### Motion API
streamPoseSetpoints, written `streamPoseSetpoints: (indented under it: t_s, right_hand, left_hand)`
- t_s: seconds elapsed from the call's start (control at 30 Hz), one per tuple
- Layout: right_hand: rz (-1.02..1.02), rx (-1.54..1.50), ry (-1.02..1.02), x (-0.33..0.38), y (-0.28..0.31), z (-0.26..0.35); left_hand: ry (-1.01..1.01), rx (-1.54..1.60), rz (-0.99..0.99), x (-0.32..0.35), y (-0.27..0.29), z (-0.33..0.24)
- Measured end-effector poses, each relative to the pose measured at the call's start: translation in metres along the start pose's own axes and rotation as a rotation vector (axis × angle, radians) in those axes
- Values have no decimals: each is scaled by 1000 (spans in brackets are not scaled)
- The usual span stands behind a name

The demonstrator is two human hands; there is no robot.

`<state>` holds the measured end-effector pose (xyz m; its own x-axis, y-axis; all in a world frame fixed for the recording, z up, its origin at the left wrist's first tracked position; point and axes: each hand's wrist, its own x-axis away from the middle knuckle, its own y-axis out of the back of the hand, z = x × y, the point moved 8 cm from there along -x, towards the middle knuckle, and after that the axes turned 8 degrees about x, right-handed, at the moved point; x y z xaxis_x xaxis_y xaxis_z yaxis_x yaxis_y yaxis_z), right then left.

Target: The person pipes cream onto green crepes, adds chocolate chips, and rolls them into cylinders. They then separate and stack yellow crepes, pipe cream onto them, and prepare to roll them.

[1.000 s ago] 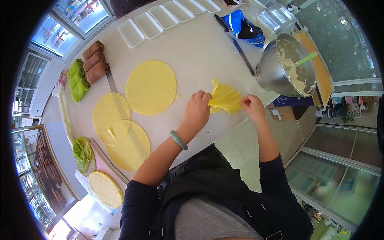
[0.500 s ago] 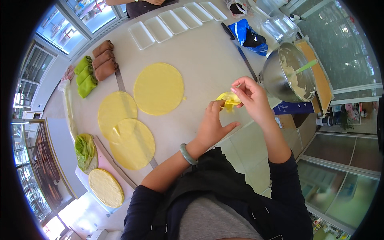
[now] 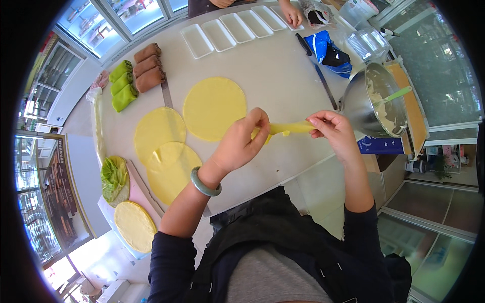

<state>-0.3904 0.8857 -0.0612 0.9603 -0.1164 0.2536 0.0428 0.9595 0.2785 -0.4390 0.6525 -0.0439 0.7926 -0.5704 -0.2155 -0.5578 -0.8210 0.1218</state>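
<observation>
Between my hands a thin yellow crepe piece (image 3: 295, 128) is stretched into a narrow strip above the table. My left hand (image 3: 243, 140) pinches its left end, and my right hand (image 3: 334, 132) grips the right end between thumb and fingers. A small flap of the piece hangs beside my left fingers. Behind my left hand lies a flat round yellow crepe (image 3: 213, 107). Further left, another round crepe (image 3: 157, 132) is partly overlapped by a nearer crepe (image 3: 172, 177), which my left forearm partly hides.
Green rolls (image 3: 122, 87) and brown rolls (image 3: 149, 69) sit far left. White trays (image 3: 198, 43) line the back, where a co-worker's hand (image 3: 291, 14) touches one. A knife (image 3: 325, 86), blue bag (image 3: 323, 50) and steel bowl (image 3: 361, 101) stand right. A crepe stack (image 3: 134, 227) lies near left.
My hands have moved apart, drawing the crumpled yellow piece out into a strip. The co-worker's hand has come onto the rightmost tray. The view has shifted slightly.
</observation>
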Motion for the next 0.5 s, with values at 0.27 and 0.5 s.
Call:
streamPoseSetpoints:
  t_s: [0.27, 0.5]
  right_hand:
    - [57, 796, 262, 13, -40, 28]
    - [515, -26, 397, 7, -107, 60]
  left_hand:
    - [107, -119, 193, -10, 11, -34]
    - [185, -56, 498, -6, 11, -54]
